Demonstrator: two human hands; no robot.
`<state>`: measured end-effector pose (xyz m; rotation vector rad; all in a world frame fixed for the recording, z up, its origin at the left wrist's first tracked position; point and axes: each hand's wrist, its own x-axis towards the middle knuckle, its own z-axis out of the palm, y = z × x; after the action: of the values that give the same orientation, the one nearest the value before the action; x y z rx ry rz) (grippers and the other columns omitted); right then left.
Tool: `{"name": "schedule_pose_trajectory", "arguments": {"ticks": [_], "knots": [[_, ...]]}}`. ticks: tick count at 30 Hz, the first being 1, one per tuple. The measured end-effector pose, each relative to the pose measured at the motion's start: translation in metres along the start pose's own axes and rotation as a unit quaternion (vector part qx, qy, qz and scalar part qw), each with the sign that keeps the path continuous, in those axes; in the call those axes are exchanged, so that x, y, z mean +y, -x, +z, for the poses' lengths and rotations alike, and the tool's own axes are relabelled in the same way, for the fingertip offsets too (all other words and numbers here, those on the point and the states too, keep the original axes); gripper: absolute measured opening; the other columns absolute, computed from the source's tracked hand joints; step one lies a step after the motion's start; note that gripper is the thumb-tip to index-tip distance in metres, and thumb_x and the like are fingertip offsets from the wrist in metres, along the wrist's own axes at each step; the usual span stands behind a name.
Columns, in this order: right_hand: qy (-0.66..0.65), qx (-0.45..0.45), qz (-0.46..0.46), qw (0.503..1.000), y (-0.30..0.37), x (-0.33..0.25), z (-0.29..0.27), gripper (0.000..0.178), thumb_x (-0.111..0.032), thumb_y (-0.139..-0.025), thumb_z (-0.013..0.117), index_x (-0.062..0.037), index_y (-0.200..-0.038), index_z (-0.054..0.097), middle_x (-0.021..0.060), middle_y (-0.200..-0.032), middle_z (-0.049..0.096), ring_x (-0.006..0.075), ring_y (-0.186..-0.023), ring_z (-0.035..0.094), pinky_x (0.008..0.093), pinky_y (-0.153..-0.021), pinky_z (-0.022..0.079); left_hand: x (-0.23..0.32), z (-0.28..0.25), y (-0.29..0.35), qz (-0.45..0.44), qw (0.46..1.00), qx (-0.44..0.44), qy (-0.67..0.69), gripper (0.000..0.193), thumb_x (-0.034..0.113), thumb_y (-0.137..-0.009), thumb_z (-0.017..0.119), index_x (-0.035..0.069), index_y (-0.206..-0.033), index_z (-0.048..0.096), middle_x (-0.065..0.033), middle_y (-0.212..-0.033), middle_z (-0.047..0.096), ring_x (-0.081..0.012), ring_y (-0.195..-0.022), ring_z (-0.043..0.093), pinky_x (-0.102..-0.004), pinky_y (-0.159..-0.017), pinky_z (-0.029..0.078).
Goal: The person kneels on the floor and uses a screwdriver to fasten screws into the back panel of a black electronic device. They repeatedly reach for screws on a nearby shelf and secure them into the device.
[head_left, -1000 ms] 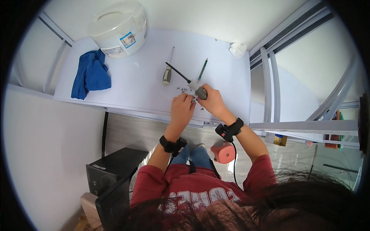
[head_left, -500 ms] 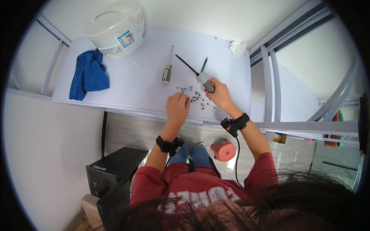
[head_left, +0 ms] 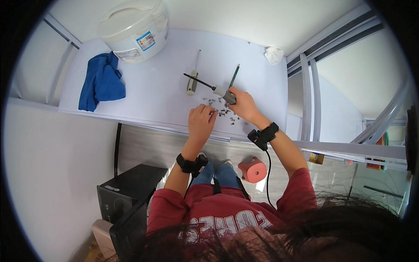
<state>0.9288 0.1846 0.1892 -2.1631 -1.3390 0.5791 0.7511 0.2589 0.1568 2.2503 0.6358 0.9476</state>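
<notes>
My right hand (head_left: 243, 103) is wrapped round the grey handle of a screwdriver (head_left: 224, 94). Its dark shaft points to the upper left, above the table. My left hand (head_left: 201, 118) is pinched at the left edge of a scatter of small screws (head_left: 223, 112). Between its thumb and fingertips a small piece shows, apparently a screw. A second screwdriver (head_left: 191, 85), grey and beige, lies farther back, and the held shaft crosses over it in view. Beyond my right hand lies a dark green pencil (head_left: 235, 75).
On the white table (head_left: 152, 87) stand a white lidded bucket (head_left: 150, 54) and a crumpled blue cloth (head_left: 102, 83) at the left. A crumpled white tissue (head_left: 274, 56) lies at the back right. Below are a pink stool (head_left: 254, 170) and a black cabinet (head_left: 126, 187).
My right hand has moved slightly left with the screwdriver, whose tip has swung left and down across the lying screwdriver. My left hand stays by the screws, still pinched.
</notes>
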Motion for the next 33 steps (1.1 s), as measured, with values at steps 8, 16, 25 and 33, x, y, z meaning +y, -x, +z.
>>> {"name": "schedule_pose_trajectory", "arguments": {"ticks": [8, 16, 25, 33], "knots": [[0.023, -0.014, -0.014, 1.0, -0.004, -0.0019, 0.0043, 0.037, -0.008, -0.07, 0.068, -0.0094, -0.105, 0.055, 0.0188, -0.083, 0.066, 0.0402, -0.08, 0.063, 0.0472, -0.069, 0.05, -0.0017, -0.0014, 0.0, -0.005, 1.0, 0.009, 0.016, 0.012, 0.007, -0.076, 0.071, 0.007, -0.083, 0.061, -0.0042, -0.079, 0.058, -0.0241, -0.07, 0.054, -0.0365, -0.069, 0.041], [0.019, -0.022, -0.009, 1.0, -0.0039, -0.0007, 0.0007, 0.036, -0.008, -0.071, 0.067, -0.0086, -0.104, 0.055, 0.0188, -0.083, 0.066, 0.0404, -0.079, 0.063, 0.0469, -0.069, 0.05, -0.0035, 0.0021, 0.0029, -0.02, 1.0, -0.002, 0.004, 0.012, 0.007, -0.077, 0.071, 0.007, -0.084, 0.062, -0.0041, -0.079, 0.058, -0.0245, -0.071, 0.054, -0.0369, -0.07, 0.041], [-0.001, -0.028, -0.012, 1.0, -0.0054, -0.0068, 0.0035, 0.033, -0.01, -0.073, 0.068, -0.0068, -0.103, 0.056, 0.0198, -0.083, 0.066, 0.0407, -0.08, 0.063, 0.047, -0.07, 0.05, -0.0066, 0.0006, 0.0047, -0.018, 1.0, 0.007, 0.003, 0.014, 0.008, -0.075, 0.073, 0.008, -0.08, 0.06, -0.0043, -0.078, 0.058, -0.026, -0.07, 0.053, -0.0383, -0.068, 0.04], [0.038, -0.017, -0.013, 0.999, -0.0078, -0.0068, 0.009, 0.036, -0.011, -0.073, 0.069, -0.0078, -0.106, 0.054, 0.0192, -0.084, 0.066, 0.0407, -0.081, 0.063, 0.0473, -0.07, 0.051, -0.0066, 0.0002, 0.0061, -0.03, 1.0, 0.005, -0.004, 0.014, 0.008, -0.075, 0.072, 0.008, -0.08, 0.059, -0.0045, -0.076, 0.057, -0.0265, -0.071, 0.053, -0.0382, -0.067, 0.04]]}}
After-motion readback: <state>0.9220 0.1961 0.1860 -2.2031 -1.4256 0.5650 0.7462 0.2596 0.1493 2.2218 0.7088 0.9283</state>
